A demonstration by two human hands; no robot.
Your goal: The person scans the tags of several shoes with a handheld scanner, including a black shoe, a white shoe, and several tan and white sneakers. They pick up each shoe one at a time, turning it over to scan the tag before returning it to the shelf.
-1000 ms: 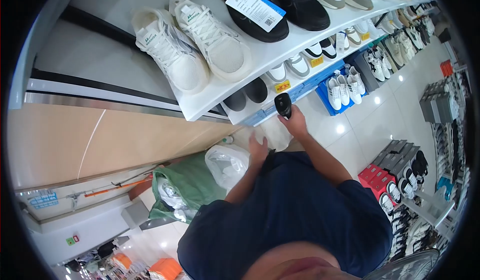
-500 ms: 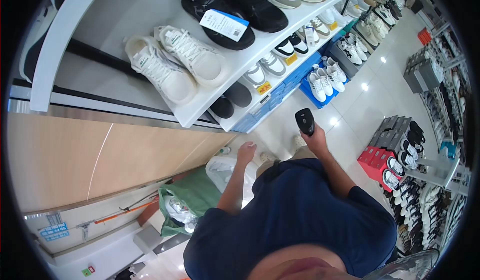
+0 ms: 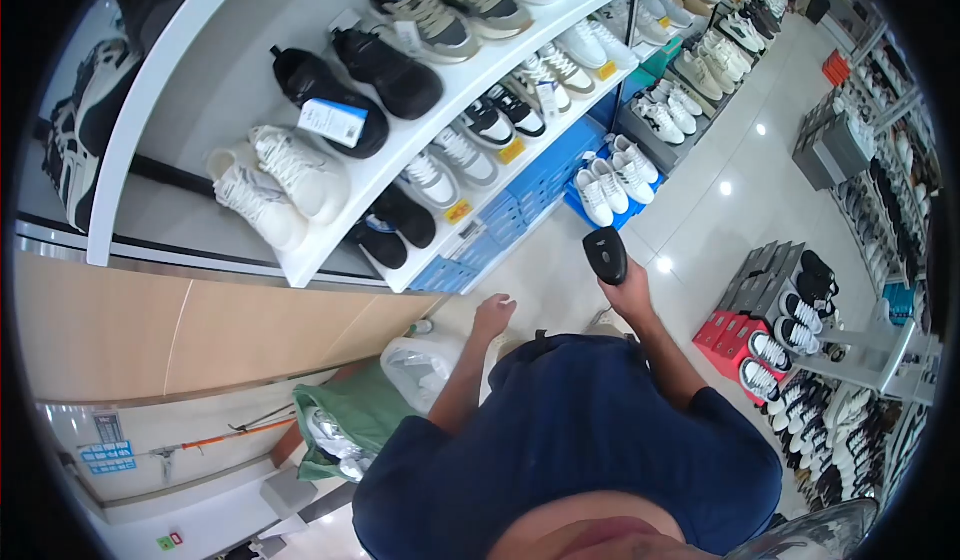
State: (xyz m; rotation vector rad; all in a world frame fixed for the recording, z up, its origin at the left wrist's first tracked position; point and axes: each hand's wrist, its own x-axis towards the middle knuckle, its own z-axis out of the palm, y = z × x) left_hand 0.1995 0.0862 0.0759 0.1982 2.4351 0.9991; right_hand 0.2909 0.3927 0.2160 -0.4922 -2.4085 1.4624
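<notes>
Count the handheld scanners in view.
1. A black scanner held up in the right hand, out from the shoe shelves. Left hand holds nothing. Others may be hidden.

One head-worn fisheye camera looks steeply down the person's own chest, close to the hands, facing shoe shelves [image 3: 330,230] on the left and the shop floor [image 3: 740,210] ahead.

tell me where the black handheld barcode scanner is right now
In the head view the black handheld barcode scanner sits right of centre, gripped in the right hand, raised over the glossy floor just below the white sneakers on blue boxes.
</notes>
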